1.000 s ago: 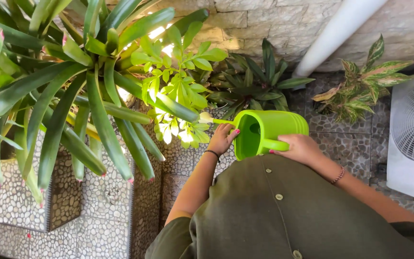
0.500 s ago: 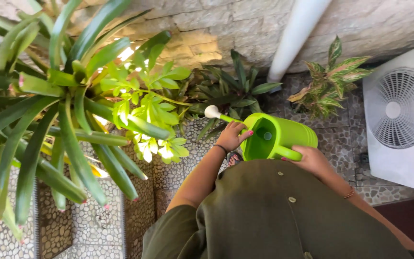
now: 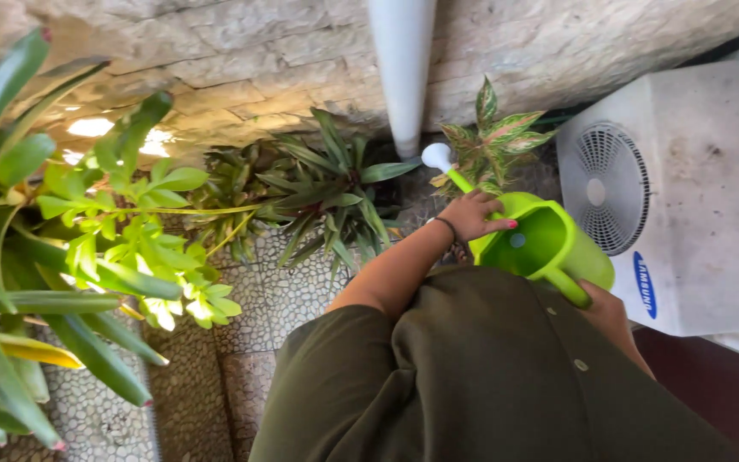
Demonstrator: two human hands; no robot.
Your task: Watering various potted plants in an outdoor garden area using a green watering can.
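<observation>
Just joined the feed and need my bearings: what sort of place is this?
Most likely an outdoor patio or side yard of a house. Potted leafy plants stand on pebble-patterned paving against a rough stone wall, beside an outdoor air-conditioner unit. Both hands hold a green watering can.

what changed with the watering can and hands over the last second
The green watering can swung rightward, from the bright leafy plant toward the variegated plant; its white rose now sits beside those leaves. The view turned with it. Unchanged: left hand on the can's front rim, right hand on the handle.
</observation>
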